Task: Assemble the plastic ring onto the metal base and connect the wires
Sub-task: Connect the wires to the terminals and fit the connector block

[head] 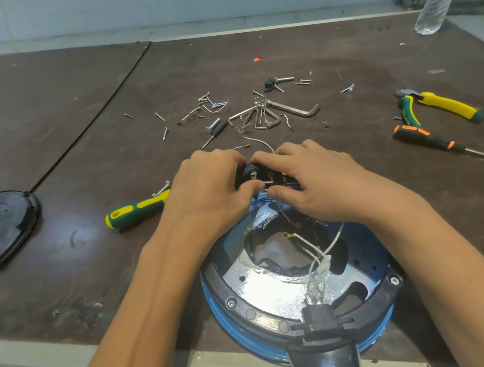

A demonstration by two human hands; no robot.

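A: Hands?
B: Left hand (206, 192) & right hand (316, 182) both pinch black terminal block (275, 177) w/ white wires (320, 261), at far rim.
A: Ring?
B: Plastic ring (255, 314) sits on blue metal base (243, 344), near table (95, 254) edge.

Left hand (206, 186), right hand (319, 182) side by side, fingers curled, thumbs pinching; forearms converge

Even bright light, wide-angle edge distortion

This is looking like a workshop: a worn brown desk (53, 118) is carrying loose screws (165, 133), hex keys (295, 109), pliers (444, 105) and screwdrivers (137, 209).
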